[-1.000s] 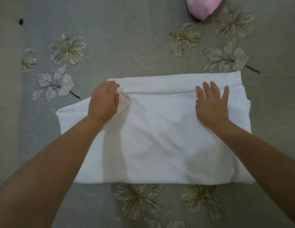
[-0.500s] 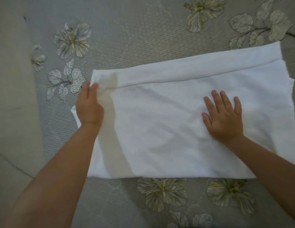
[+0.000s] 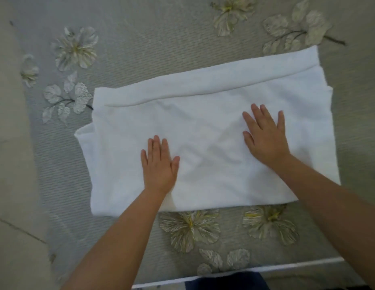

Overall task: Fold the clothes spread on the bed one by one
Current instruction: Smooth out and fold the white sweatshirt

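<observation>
A white garment (image 3: 213, 130), folded into a wide rectangle, is lying flat across the middle of the frame on the bed (image 3: 140, 51), its long axis tilting up toward the upper right. A folded-over band is running along its upper edge, and a small flap is sticking out at its left side. The left hand (image 3: 159, 166) is resting palm down on the lower centre of the cloth, its grip open with fingers straight and close together. The right hand (image 3: 266, 137) is lying flat on the cloth right of centre, its grip likewise open, fingers slightly spread. The grey ribbed bedcover is showing printed pale flowers (image 3: 189, 228) and leaves around the garment, and a white bed edge (image 3: 266, 268) is crossing the bottom of the frame.
</observation>
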